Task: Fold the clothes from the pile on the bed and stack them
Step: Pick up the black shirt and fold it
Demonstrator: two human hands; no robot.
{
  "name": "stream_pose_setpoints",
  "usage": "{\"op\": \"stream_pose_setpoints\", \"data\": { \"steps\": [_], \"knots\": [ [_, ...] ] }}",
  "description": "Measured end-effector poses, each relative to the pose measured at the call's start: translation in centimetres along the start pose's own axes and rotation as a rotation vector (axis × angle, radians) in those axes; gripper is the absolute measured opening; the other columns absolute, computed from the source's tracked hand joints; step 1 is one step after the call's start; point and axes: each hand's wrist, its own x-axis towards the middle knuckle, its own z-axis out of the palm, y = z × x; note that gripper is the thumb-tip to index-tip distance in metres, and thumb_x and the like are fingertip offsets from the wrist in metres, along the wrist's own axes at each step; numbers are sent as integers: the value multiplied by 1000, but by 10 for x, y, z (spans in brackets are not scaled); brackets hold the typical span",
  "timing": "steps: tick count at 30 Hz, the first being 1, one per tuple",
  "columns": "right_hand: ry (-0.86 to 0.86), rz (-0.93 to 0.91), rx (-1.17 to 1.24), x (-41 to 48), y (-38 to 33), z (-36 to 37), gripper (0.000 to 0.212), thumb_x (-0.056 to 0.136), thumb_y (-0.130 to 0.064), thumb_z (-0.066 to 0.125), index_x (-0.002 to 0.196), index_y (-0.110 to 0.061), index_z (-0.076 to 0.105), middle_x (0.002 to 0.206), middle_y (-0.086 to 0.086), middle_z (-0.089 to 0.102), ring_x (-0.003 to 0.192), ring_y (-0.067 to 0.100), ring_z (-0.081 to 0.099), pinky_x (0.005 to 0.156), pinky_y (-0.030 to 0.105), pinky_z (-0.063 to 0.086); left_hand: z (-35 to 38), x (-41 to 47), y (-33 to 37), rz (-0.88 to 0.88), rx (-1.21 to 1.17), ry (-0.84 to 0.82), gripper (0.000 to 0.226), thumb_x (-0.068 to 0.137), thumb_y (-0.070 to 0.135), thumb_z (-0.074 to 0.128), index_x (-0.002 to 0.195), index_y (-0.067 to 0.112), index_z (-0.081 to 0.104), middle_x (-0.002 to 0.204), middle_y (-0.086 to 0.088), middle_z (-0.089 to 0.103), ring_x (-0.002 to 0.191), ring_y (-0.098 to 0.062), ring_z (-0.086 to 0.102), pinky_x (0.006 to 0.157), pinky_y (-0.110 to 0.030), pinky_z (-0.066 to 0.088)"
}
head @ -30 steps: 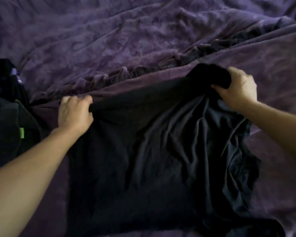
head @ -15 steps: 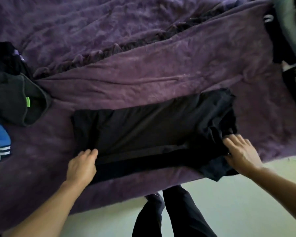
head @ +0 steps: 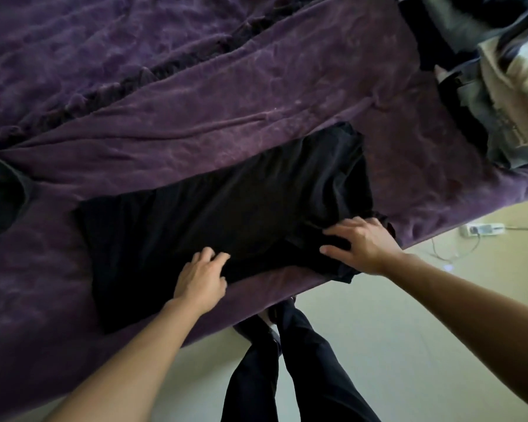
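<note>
A black garment (head: 226, 217) lies spread flat as a long strip across the purple bed cover (head: 226, 95), close to the bed's near edge. My left hand (head: 202, 278) rests on its near edge around the middle, fingers loosely bent on the cloth. My right hand (head: 361, 243) lies on the bunched right end of the garment, fingers spread, with a fold of cloth under the thumb. A pile of mixed clothes (head: 500, 71) sits at the far right corner of the bed.
A dark folded garment with a green tag (head: 0, 196) lies at the left edge. Below the bed edge is pale floor (head: 409, 345) with my dark trouser legs (head: 275, 376). A white power strip (head: 485, 229) with cables lies on the floor at right.
The garment was pulled from far up the bed and laid flat near the edge. Since half a second ago my left hand moved right along the near edge and my right hand slid onto the right end.
</note>
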Motion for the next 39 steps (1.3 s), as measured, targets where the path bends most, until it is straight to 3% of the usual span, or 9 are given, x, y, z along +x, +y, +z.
{"op": "stream_pose_setpoints", "data": {
  "steps": [5, 8, 12, 17, 22, 28, 33, 36, 39],
  "knots": [
    [156, 260, 162, -49, 31, 12, 50, 83, -65, 43, 68, -22, 66, 73, -11, 55, 90, 19, 60, 63, 31, 44, 7, 6, 36, 46, 68, -69, 45, 93, 28, 51, 137, 27, 42, 131, 0, 40, 118, -21, 43, 94, -34, 41],
    [246, 535, 276, -48, 44, 10, 45, 79, -62, 59, 102, -24, 66, 99, -1, 60, 104, 27, 56, 75, 37, 47, 8, 12, 53, 115, 65, 4, 53, 94, 26, 50, 144, 29, 33, 138, 1, 36, 121, -20, 40, 97, -33, 38],
    [130, 883, 619, -25, 34, 16, 104, 65, -56, 79, 145, -15, 28, 134, 13, 46, 121, 34, 50, 97, 42, 46, 12, 23, 73, 167, 44, -111, 58, 93, 25, 49, 147, 31, 27, 142, -1, 34, 125, -22, 39, 99, -36, 35],
    [55, 1151, 1175, -19, 22, 15, 59, 61, -44, 87, 96, -7, 57, 76, 5, 55, 53, 17, 48, 39, 24, 33, 21, 21, 69, 122, 18, -225, 52, 93, 25, 49, 143, 29, 36, 143, 0, 34, 128, -22, 36, 99, -38, 37],
    [-183, 1106, 1493, -14, 6, -8, 28, 80, -26, 71, 102, -14, 60, 82, 4, 67, 67, 21, 72, 69, 35, 48, 19, 21, 64, 112, -35, -220, 49, 93, 25, 49, 141, 27, 40, 141, 2, 37, 128, -20, 38, 99, -37, 36],
    [-96, 875, 2023, 73, -11, -70, 31, 98, -30, 48, 81, -7, 63, 74, 13, 70, 61, 18, 71, 48, 20, 52, 7, 28, 49, 23, -214, -189, 41, 94, 26, 51, 135, 22, 47, 132, -1, 47, 118, -21, 49, 95, -36, 44],
    [172, 815, 1626, 122, 7, -84, 23, 92, -28, 58, 111, -14, 60, 110, 9, 68, 77, 14, 71, 60, 24, 56, -6, 31, 52, 18, -214, 78, 39, 94, 21, 50, 134, 21, 49, 131, -1, 46, 114, -19, 49, 90, -33, 47],
    [364, 886, 881, 117, 36, -67, 62, 71, -41, 77, 126, -20, 55, 119, 3, 64, 104, 19, 63, 93, 37, 53, -12, 40, 73, 178, -128, 243, 49, 91, 14, 50, 139, 21, 44, 147, -5, 33, 127, -23, 38, 99, -36, 41],
    [317, 916, 917, 108, 51, -46, 83, 63, -53, 82, 130, -17, 52, 122, 2, 62, 102, 13, 63, 84, 21, 54, -12, 66, 102, 348, -30, 247, 62, 89, 13, 48, 147, 26, 31, 158, -6, 14, 139, -26, 22, 105, -39, 34]
  ]
}}
